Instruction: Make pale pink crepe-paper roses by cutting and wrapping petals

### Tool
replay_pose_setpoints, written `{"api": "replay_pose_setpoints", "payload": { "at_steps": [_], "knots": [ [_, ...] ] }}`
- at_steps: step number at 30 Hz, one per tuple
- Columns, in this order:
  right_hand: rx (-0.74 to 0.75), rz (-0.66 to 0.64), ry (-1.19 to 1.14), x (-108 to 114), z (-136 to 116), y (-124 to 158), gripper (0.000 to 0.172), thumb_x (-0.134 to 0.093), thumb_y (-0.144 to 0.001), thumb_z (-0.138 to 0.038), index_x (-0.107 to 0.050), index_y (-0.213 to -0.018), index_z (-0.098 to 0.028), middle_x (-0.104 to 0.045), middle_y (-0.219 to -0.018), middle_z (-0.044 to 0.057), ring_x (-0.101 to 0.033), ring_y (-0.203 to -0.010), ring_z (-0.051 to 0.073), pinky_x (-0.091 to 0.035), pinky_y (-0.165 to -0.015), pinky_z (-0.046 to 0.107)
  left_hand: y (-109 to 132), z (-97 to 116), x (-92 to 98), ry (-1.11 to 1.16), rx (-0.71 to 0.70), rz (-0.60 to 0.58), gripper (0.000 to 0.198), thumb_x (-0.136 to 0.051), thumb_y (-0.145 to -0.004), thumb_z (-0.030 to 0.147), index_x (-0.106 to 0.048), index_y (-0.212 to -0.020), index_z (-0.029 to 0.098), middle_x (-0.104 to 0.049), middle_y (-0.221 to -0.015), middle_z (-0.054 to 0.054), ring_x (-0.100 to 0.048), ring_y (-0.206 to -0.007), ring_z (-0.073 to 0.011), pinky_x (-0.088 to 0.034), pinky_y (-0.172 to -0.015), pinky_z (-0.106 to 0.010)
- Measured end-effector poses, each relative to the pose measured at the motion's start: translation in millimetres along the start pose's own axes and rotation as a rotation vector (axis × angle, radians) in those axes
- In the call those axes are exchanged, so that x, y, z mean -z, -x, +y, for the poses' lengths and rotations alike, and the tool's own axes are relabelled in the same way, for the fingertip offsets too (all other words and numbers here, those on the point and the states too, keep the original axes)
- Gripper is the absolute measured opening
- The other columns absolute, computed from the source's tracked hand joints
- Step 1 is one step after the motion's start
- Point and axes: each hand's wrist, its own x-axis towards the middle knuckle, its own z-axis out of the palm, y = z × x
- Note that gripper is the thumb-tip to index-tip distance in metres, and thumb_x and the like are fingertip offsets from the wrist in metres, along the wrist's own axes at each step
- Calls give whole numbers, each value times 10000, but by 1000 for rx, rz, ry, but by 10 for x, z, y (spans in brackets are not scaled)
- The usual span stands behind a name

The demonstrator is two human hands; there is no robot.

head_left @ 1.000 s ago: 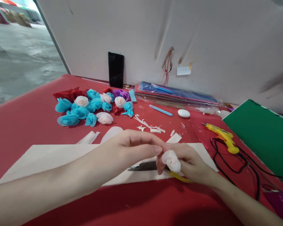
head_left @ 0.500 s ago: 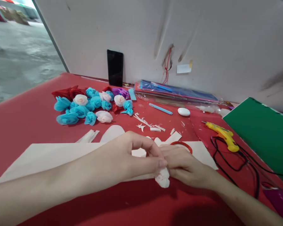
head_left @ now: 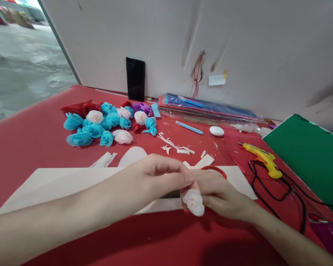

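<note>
A small pale pink-white paper flower (head_left: pixel 193 202) hangs petals-down at the fingertips of my left hand (head_left: pixel 166 177), whose thumb and fingers are pinched at its base. My right hand (head_left: pixel 218 190) lies against the left fingertips, just right of the flower; its own fingertips are hidden behind the left hand. Under both hands a long white paper sheet (head_left: pixel 58 184) is spread on the red table. Red scissor handles (head_left: pixel 215 170) show just behind my right hand.
Blue, white, red and purple paper flowers (head_left: pixel 93 131) cluster at the back left. A phone (head_left: pixel 135 79) leans on the wall. A yellow glue gun (head_left: pixel 262 159) with black cable lies right, beside a green board (head_left: pixel 305 147). Paper scraps (head_left: pixel 168 142) lie behind the hands.
The flower has turned so its folded centre faces me and has shifted slightly up and right. My left fingertips have moved up a little, and a white piece seen between the left fingers is out of sight.
</note>
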Motion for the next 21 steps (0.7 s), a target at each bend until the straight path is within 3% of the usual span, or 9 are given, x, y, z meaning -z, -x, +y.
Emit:
{"api": "replay_pose_setpoints", "payload": {
  "at_steps": [5, 11, 15, 21],
  "knots": [
    [-52, 53, -83, -9, -20, -1, 438, -429, -1043, -397, -640, -732, -172, -644, -710, 27, -604, -692, 140, -496, -758, 282, 13, 20, -15, 151, -29, -39, 386, -457, -955, 206, -782, -749, 240, -740, -732, 26, -652, -774, -133, -501, -798, -158],
    [-99, 95, -115, -9, -27, -9, 403, -416, -1049, -383, -635, -784, -173, -675, -748, 21, -611, -637, 114, -493, -645, 228, 8, -22, 7, 167, -15, 31, 324, -487, -949, 250, -757, -774, 203, -702, -757, -8, -666, -912, -186, -486, -874, -230],
    [-120, 127, -54, -7, -53, -11, 398, -374, -1065, -356, -620, -807, -177, -641, -728, 6, -599, -628, 106, -472, -612, 211, -18, -53, 8, 217, -24, 35, 235, -548, -911, 244, -743, -794, 185, -743, -843, -29, -669, -919, -196, -491, -895, -272],
    [-114, 203, 168, -31, -140, 3, 408, -307, -1069, -363, -548, -787, -193, -599, -730, 27, -542, -636, 143, -436, -609, 261, -7, -115, 24, 352, -28, 28, 108, -638, -872, 215, -743, -843, 208, -732, -835, 0, -666, -890, -160, -521, -862, -241]
  ]
}}
